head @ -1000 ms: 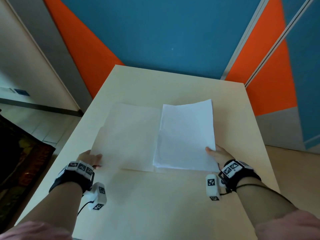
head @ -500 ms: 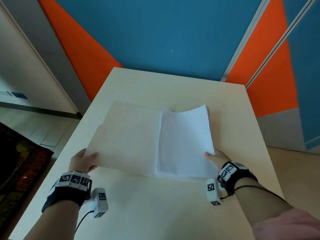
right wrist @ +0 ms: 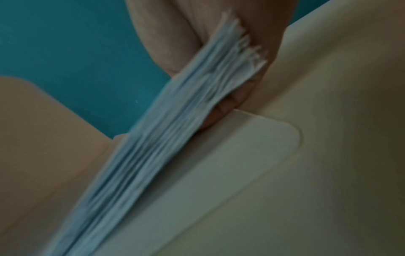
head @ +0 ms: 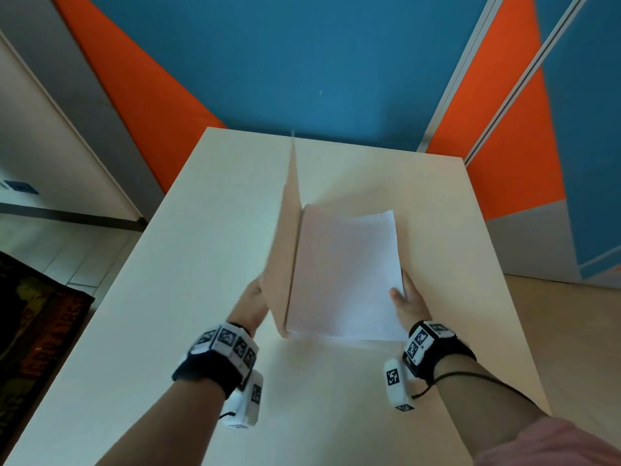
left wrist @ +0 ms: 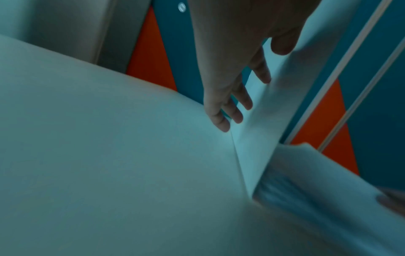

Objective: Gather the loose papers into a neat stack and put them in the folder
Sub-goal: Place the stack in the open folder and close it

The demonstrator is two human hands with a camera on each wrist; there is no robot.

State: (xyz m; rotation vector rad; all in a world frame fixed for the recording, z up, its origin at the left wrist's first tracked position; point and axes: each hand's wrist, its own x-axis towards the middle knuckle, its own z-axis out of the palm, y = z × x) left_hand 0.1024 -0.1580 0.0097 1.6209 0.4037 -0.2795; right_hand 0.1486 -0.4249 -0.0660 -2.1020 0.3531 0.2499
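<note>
A: Head view first: the right grip (head: pixel 408 299) is clamped on the near right corner of the paper stack (head: pixel 346 274), thumb on top and fingers underneath. How is the left?

B: The left grip (head: pixel 250 302) is pressed against the outer face of the folder (head: pixel 285 250) cover, which stands nearly upright just left of the stack. From the wrist view its fingers (left wrist: pixel 228 107) look fairly straight along that flap, thumb over the near edge, so I call it spread flat on the cover and not clenched.

A: So the papers already lie on the folder's right-hand leaf?

B: They appear to. In the right wrist view the sheets (right wrist: pixel 175 124) fan a little at the corner inside that grip, and the leaf's rounded corner (right wrist: pixel 285 136) pokes out beneath them.

A: Then closing the cover is the step, I'd judge. How to do it well?

B: Keep the right grip firm until the flap is nearly down, so the sheets can't slide toward the spine or splay. Square that fanned corner first if possible. Bring the cover over slowly, since air can lift the top sheet, and slip the thumb out only at the last.

A: And beyond both grips?

B: A pale counter (head: pixel 208 297) carries everything. Past its far edge is a wall of blue (head: pixel 302 62) and orange panels (head: pixel 504 129); away to the left of the left grip, a tiled floor (head: pixel 67 250) and the edge of a dark patterned mat (head: pixel 33 331).
</note>
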